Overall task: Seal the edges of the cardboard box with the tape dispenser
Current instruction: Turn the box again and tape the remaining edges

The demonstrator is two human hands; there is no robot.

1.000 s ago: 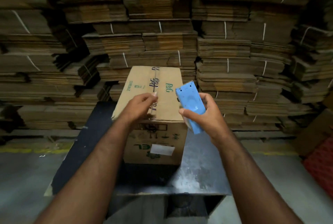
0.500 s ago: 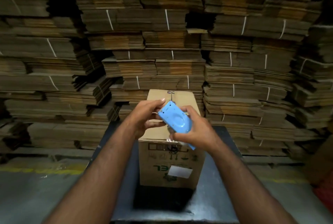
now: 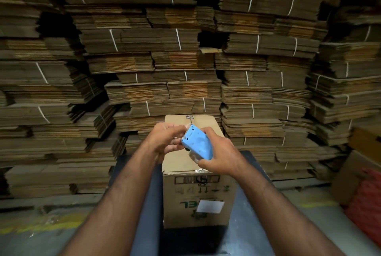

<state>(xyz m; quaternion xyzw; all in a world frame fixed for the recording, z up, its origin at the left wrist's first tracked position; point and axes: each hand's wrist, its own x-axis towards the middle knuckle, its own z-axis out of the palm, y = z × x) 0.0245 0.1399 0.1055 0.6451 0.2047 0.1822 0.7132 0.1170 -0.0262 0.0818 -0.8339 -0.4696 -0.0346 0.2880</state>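
A closed cardboard box (image 3: 198, 196) with green print and a white label stands on a dark metal table (image 3: 245, 214). A strip of tape runs along its top seam. Above the box, my right hand (image 3: 218, 156) grips a blue tape dispenser (image 3: 196, 143), its toothed edge pointing up and left. My left hand (image 3: 165, 140) is at that toothed edge, fingers pinched on the thin tape end there. Both hands hover over the box top without touching it.
Tall stacks of flattened, strapped cardboard (image 3: 165, 49) fill the whole background behind the table. At the right stand a brown carton (image 3: 365, 142) and a red mesh bundle (image 3: 367, 204). A yellow line (image 3: 41, 224) marks the grey floor.
The view has tilted up, so the box sits lower in frame. My left hand left the box top and came to the dispenser's toothed edge; the right hand brought the dispenser to centre.
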